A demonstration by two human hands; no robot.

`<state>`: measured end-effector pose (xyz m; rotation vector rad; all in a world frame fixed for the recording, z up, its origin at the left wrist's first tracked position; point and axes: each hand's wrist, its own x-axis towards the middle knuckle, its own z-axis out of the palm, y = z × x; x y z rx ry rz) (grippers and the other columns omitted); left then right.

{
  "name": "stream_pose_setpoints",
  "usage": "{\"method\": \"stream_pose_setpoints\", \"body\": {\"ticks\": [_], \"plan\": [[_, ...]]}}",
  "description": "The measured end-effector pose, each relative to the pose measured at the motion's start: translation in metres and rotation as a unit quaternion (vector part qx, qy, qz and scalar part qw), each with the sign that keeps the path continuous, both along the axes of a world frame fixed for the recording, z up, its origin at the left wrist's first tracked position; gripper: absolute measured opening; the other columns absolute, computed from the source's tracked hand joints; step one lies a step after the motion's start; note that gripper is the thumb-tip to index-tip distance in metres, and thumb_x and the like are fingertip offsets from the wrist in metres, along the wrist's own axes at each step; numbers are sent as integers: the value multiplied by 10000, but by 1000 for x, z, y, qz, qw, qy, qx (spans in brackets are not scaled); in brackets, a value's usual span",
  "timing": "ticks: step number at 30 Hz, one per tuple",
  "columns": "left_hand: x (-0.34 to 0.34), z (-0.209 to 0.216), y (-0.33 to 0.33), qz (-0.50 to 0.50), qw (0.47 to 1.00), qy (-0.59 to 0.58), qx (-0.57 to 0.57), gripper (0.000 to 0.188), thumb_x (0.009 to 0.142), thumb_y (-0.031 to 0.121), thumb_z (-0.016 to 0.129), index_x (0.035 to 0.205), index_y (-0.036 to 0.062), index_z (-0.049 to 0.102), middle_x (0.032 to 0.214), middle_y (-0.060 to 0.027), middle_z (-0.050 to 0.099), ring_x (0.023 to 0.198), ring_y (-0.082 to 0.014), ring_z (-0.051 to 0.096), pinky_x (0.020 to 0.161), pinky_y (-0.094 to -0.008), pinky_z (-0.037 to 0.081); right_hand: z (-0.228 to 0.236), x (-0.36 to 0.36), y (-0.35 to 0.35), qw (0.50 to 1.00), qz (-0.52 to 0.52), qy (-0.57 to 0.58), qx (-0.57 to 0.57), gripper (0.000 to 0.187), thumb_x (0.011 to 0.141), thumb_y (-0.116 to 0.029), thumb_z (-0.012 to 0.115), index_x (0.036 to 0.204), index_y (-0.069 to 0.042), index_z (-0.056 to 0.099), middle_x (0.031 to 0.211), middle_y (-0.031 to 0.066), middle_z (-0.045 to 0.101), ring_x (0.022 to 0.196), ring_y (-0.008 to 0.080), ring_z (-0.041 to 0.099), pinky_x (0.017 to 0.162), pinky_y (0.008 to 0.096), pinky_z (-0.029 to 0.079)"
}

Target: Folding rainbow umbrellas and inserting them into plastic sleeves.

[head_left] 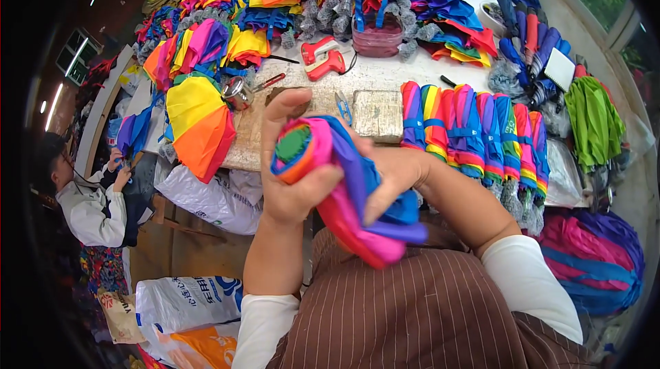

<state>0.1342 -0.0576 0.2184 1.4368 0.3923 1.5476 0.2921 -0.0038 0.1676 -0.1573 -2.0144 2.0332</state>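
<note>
A folded rainbow umbrella (335, 198) lies at a slant between my two hands, above the near edge of the worktable. Its cloth is partly wound round, with pink, red, purple and blue panels showing and a green patch at the upper left end. My left hand (283, 193) is closed about that upper end, thumb across the front and one finger raised. From the other side my right hand (397, 171) grips the blue and purple cloth, its thumb pressing on the fold. The umbrella's handle cannot be made out.
Strapped rainbow umbrellas (467, 125) line the table's right side, beside a worn block (377, 117) and blue snips (344, 107). Farther back lies a red-and-white tool (322, 59). A loose umbrella (199, 125) overhangs the left edge. Beyond it, a person (93, 200) handles blue cloth.
</note>
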Motion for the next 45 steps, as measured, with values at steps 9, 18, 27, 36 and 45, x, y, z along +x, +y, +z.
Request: {"method": "stream_pose_setpoints", "body": {"ticks": [9, 18, 27, 36, 45], "plan": [[-24, -17, -5, 218, 973, 12, -78, 454, 762, -79, 608, 1186, 0, 466, 1018, -69, 576, 913, -110, 593, 815, -236, 478, -10, 41, -6, 921, -204, -164, 288, 882, 681, -448, 792, 1338, -12, 398, 1259, 175, 494, 1191, 301, 473, 1005, 375, 366], [-22, -41, -15, 252, 961, 89, -78, 499, 773, -71, 619, 1239, -1, 455, 1037, -44, 560, 885, -73, 558, 793, -209, 469, -27, 18, -57, 796, -427, -97, 418, 379, 763, -192, 728, 1072, -46, 563, 941, 120, 608, 879, 294, 596, 753, 363, 481], [-41, -58, -20, 180, 968, 108, -137, 435, 748, -83, 609, 1161, -1, 498, 973, -56, 588, 850, -100, 581, 793, -251, 480, -49, 53, -50, 855, -244, -249, 384, 164, 791, -130, 690, 906, -55, 600, 818, 130, 597, 775, 315, 603, 667, 368, 488], [28, 50, -1, 107, 966, 59, 230, 506, 817, 133, 632, 1260, 81, 392, 901, -151, 500, 737, -252, 564, 757, -435, 499, 69, 18, -20, 959, -158, -21, 235, 731, 616, -315, 861, 1184, 0, 525, 1076, 141, 619, 998, 242, 593, 893, 345, 456], [1, 38, 52, 282, 948, 99, 105, 548, 842, -20, 543, 1342, 14, 322, 1069, -141, 552, 809, -196, 614, 715, -319, 533, 34, 20, 3, 987, -150, 48, -35, 634, 720, -352, 783, 1175, 4, 522, 1054, 57, 634, 924, 132, 604, 817, 295, 505]]}}
